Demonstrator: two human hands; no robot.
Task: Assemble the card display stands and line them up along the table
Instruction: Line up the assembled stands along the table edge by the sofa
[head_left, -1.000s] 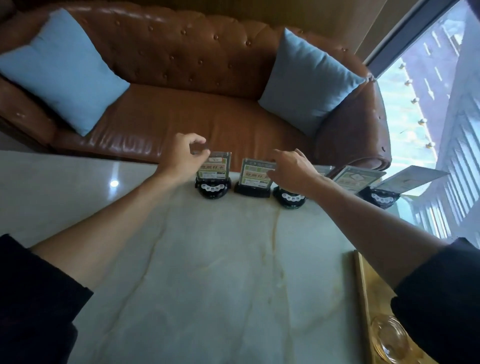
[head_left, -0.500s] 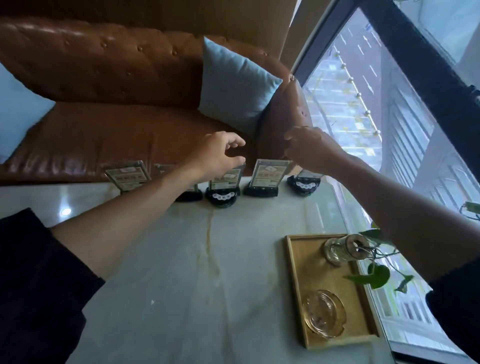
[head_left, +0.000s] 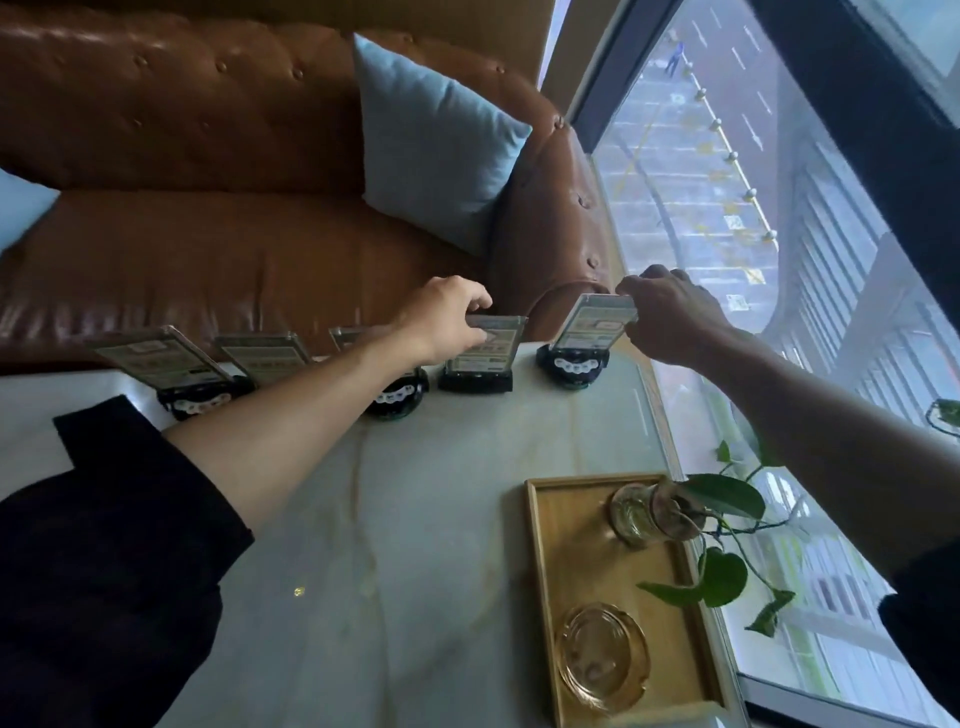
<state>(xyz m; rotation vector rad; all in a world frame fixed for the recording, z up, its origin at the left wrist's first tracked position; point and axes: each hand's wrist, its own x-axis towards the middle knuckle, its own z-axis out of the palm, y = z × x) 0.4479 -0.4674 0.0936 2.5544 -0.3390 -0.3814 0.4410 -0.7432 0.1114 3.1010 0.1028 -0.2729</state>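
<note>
Several card display stands run in a row along the far edge of the marble table (head_left: 441, 519), each a clear card holder on a black base. My right hand (head_left: 670, 317) grips the top of the rightmost stand (head_left: 589, 332), which sits on a round black base. My left hand (head_left: 447, 317) pinches the top edge of the stand beside it (head_left: 480, 356), on a rectangular base. Further left stand a round-based stand (head_left: 397, 397) partly hidden by my left forearm, another card (head_left: 262, 353), and the leftmost stand (head_left: 166, 364).
A brown leather sofa (head_left: 208, 249) with a blue cushion (head_left: 436, 140) lies just beyond the table. A wooden tray (head_left: 550, 571) at the near right holds a glass vase with a leafy plant (head_left: 649, 514) and a glass ashtray (head_left: 602, 657). A window (head_left: 753, 208) runs along the right.
The view has swung right and closer. My left hand has come down onto the second stand from the right, and my right hand has taken hold of the rightmost stand's card.
</note>
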